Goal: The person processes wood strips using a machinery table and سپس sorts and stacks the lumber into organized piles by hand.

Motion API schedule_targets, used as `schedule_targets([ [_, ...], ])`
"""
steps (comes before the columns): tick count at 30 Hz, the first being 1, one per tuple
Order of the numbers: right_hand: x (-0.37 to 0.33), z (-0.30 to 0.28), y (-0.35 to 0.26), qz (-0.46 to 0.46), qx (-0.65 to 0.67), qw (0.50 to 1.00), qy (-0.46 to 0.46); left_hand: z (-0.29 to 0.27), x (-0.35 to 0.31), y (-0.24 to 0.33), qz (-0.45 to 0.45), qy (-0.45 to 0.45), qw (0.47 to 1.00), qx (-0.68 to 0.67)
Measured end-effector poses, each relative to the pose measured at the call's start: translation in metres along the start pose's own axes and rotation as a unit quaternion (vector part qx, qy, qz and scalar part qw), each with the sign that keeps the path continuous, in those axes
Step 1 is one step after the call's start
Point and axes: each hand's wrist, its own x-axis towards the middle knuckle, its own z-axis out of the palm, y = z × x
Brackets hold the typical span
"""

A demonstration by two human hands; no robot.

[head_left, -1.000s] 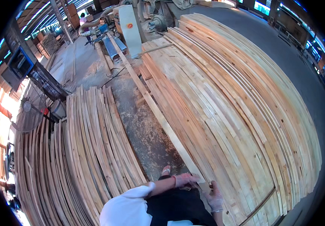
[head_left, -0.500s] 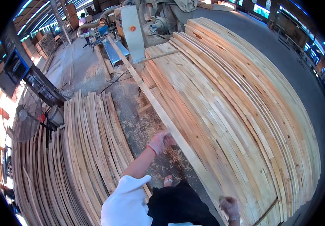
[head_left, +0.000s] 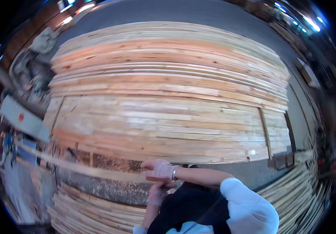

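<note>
A long, narrow wooden board (head_left: 86,167) runs from the machine at the left to my hands, blurred by motion. My right hand (head_left: 159,170), in a pale pinkish glove with a band at the wrist, is closed at the board's near end. Just below it is my left hand (head_left: 156,194), also gloved and close to the board end. Its fingers are smeared and partly hidden behind the right hand, so their grip does not show. Beyond my hands lies a wide stack of pale planks (head_left: 168,117).
A machine with a light panel and a red knob (head_left: 21,117) stands at the left. Loose strips (head_left: 94,210) lie at the lower left, more strips (head_left: 292,191) at the lower right. Sawdust covers the floor (head_left: 117,191) between the stacks. A crosswise batten (head_left: 265,132) lies on the planks.
The view has swung to the right, bringing the plank stack across the middle. My hands, formerly far apart along the board, are now close together near its end.
</note>
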Motion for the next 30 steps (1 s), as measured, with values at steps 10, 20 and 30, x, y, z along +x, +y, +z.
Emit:
schedule_targets([
  [10, -0.001, -0.267, 0.257, 0.309, -0.293, 0.888, 0.171, 0.023, 0.000, 0.107, 0.399, 0.346, 0.824, -0.205],
  [20, -0.008, -0.377, 0.378, 0.290, -0.477, 0.781, 0.279, 0.046, 0.040, 0.050, 0.211, 0.454, 0.831, -0.241],
  [30, -0.054, -0.323, 0.293, 0.220, -0.492, 0.838, 0.091, 0.051, 0.085, 0.055, 0.106, 0.204, 0.940, -0.251],
])
